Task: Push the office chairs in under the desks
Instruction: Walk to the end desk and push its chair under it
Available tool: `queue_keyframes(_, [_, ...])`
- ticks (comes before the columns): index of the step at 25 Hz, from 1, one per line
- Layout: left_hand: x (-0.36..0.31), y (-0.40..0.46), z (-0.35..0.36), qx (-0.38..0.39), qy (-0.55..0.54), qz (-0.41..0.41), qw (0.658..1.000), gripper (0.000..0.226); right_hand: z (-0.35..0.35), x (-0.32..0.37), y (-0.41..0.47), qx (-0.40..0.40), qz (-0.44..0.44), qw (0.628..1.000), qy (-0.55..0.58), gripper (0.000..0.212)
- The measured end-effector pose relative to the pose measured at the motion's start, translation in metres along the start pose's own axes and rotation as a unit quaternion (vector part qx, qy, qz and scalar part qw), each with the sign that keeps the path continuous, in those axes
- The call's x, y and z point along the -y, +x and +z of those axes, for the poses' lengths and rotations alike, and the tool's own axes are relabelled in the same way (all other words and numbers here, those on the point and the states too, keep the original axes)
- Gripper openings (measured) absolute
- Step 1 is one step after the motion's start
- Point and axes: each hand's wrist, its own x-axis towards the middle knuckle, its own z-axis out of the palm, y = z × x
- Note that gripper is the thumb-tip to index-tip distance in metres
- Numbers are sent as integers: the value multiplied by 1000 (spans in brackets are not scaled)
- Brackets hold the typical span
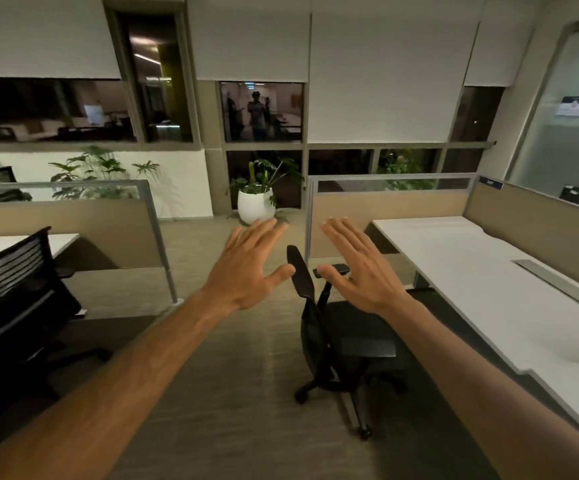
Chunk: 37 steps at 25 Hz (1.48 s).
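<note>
A black office chair (347, 336) stands in the aisle, seen side-on, its seat facing the white desk (482, 292) on the right and partly beside its edge. My left hand (250, 268) and my right hand (357, 268) are raised in front of me, palms down, fingers spread, holding nothing. They hover on either side of the chair's backrest top without touching it. A second black mesh chair (11, 292) sits at the left, its back toward me, in front of another white desk (60, 241).
Beige partitions (390, 204) with glass tops wall off both desks. A white pot with a plant (256, 204) stands on the floor ahead by the windows. A grey cable tray (558, 285) is set in the right desk. The carpeted aisle runs between the desks.
</note>
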Motion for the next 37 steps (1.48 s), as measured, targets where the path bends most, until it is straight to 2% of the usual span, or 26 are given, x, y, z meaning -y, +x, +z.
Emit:
queue_keyframes(4, [46,12,-6,-28,-17,-36,999,84,34,6,57,-14,-20,1000,17,82])
queue_keyframes(8, [88,29,9,-21,-12,-56,998,84,74,-2,110,-18,-41,998,37,81])
queue_keyframes(16, [202,122,32,-38,37,-73,996,83,144,-68,240,-4,-67,995,73,79])
queue_keyframes(20, [242,163,60,-42,66,-77,994,82,177,-102,294,7,-103,993,55,80])
queue_keyframes(29, [327,241,114,-32,43,-105,993,81,253,-165,374,19,-90,993,72,76])
queue_keyframes(37, [443,311,184,3,2,-54,999,79,351,-218,437,49,-5,997,52,78])
